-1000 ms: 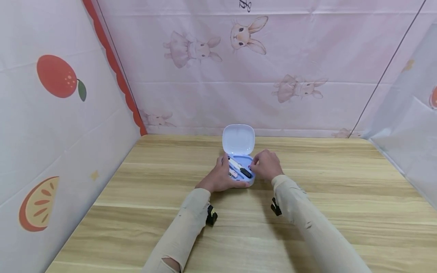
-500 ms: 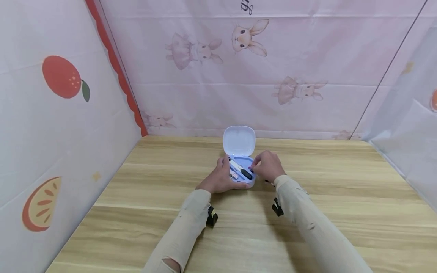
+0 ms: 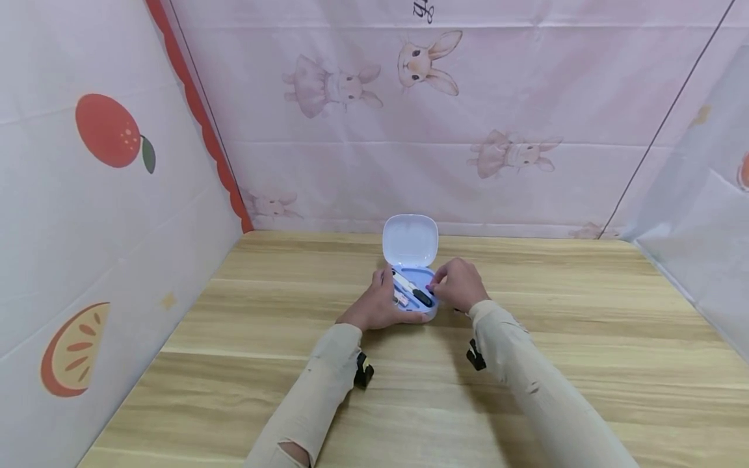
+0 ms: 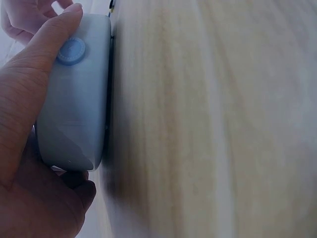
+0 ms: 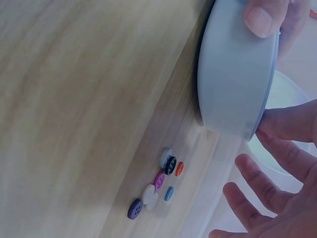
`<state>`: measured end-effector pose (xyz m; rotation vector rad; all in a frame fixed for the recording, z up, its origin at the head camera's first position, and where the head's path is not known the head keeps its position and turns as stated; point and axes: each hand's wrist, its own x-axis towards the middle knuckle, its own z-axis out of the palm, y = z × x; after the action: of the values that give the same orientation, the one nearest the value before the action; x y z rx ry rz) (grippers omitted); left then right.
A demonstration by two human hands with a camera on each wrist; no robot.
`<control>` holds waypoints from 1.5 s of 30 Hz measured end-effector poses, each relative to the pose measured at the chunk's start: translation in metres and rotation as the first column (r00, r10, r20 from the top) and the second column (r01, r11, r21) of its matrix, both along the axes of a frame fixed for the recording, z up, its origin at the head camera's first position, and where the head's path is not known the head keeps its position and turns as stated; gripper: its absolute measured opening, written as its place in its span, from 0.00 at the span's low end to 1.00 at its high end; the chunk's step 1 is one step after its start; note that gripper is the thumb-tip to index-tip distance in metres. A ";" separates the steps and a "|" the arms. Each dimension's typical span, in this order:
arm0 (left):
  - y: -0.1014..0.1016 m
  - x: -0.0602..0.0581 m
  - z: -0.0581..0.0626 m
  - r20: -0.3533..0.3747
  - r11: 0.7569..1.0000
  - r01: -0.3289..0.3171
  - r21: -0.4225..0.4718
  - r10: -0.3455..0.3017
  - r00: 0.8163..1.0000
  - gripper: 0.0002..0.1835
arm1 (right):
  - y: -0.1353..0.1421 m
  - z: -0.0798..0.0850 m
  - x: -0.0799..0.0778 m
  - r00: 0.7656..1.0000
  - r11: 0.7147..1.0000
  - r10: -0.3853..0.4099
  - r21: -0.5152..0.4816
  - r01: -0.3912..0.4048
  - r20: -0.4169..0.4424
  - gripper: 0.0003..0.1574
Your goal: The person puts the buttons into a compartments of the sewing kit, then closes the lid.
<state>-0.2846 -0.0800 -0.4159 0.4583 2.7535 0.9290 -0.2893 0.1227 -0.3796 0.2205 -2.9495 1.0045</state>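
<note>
A light blue case (image 3: 422,311) stands on the table with its pale lid (image 3: 409,240) raised. In its tray lie a slim white-and-black tool (image 3: 412,288) and a small white-and-pink item (image 3: 400,299). My left hand (image 3: 377,305) grips the case from the left, thumb along the front beside a round blue catch (image 4: 72,50). Thumb and forefinger of my right hand (image 3: 461,286) reach over the right rim and pinch a small purple button (image 3: 430,288); its other fingers are spread in the right wrist view. The fingertips' contact is partly hidden by the rim there.
Several loose-looking buttons, purple (image 5: 159,180), black (image 5: 170,165), orange (image 5: 180,169) and blue (image 5: 169,193) among them, lie on the wooden table (image 3: 562,364) right of the case. A printed pink cloth wall (image 3: 363,169) rises behind the table.
My right hand has shifted very slightly right and down, its fingertips staying at the case's right rim. The left hand keeps its grip, and the head view has tilted a little.
</note>
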 end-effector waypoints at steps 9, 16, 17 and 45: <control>0.000 0.000 0.000 0.005 1.000 -0.006 0.004 0.006 1.000 0.76 | 0.002 0.006 0.001 0.999 0.999 0.043 -0.021 -0.044 -0.028 0.04; 0.000 0.000 0.000 0.002 1.000 -0.014 0.012 0.014 1.000 0.76 | 0.014 0.012 0.005 0.998 0.998 0.051 -0.036 -0.049 0.036 0.07; 0.000 0.000 -0.001 0.002 1.000 -0.015 0.016 0.015 1.000 0.76 | 0.016 0.012 0.006 0.998 0.998 0.044 -0.044 -0.042 0.052 0.07; 0.001 -0.001 0.000 -0.005 1.000 -0.020 0.018 0.020 1.000 0.76 | 0.059 -0.011 0.003 0.993 0.994 0.044 0.095 -0.054 0.106 0.04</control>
<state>-0.2855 -0.0786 -0.4163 0.4369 2.7614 0.9596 -0.2859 0.1813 -0.3902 0.2516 -3.1059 0.9051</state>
